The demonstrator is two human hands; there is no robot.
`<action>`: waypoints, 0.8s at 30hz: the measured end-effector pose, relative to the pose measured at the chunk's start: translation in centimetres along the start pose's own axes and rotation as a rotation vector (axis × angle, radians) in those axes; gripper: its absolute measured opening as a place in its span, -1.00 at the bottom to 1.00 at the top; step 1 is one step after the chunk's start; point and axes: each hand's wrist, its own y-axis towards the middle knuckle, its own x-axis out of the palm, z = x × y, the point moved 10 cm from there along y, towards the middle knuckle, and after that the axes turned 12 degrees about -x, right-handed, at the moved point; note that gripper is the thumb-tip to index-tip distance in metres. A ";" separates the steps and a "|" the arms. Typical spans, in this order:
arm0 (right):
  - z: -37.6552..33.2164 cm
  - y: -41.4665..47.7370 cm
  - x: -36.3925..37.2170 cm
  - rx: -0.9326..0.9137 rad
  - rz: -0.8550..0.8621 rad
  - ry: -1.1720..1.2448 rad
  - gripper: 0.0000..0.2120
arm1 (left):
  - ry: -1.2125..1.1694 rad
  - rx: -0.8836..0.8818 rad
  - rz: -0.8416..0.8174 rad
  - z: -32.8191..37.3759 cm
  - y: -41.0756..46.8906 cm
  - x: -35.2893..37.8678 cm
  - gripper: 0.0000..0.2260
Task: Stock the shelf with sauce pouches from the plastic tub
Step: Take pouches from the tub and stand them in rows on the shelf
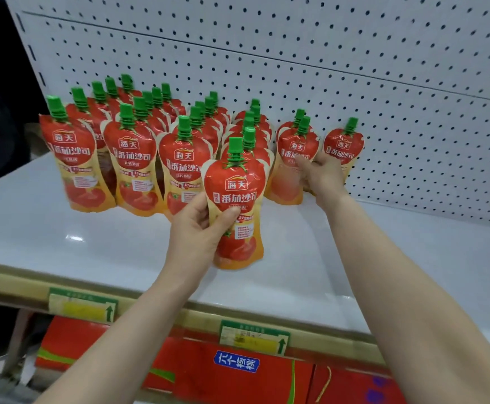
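Several red and yellow sauce pouches (130, 161) with green caps stand in rows on the white shelf (92, 243), against the pegboard back. My left hand (200, 228) grips one upright pouch (236, 205) by its left side, just above the shelf in front of the rows. Farther back, my right hand (323, 173) reaches between a pair of pouches (293, 158) and a single pouch (344, 147) at the right end; its fingers curl onto the front pouch of the pair. The plastic tub is out of view.
The white pegboard (325, 68) closes the back of the shelf. Price labels (255, 336) sit on the front rail. Red cartons (238, 374) lie on the level below. Bare shelf surface spreads to the right (412, 258) and front left.
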 end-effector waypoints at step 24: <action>-9.0 -12.4 -7.0 -0.125 -0.198 0.089 -0.94 | 0.325 -0.059 -0.157 -3.0 -2.8 8.3 -0.61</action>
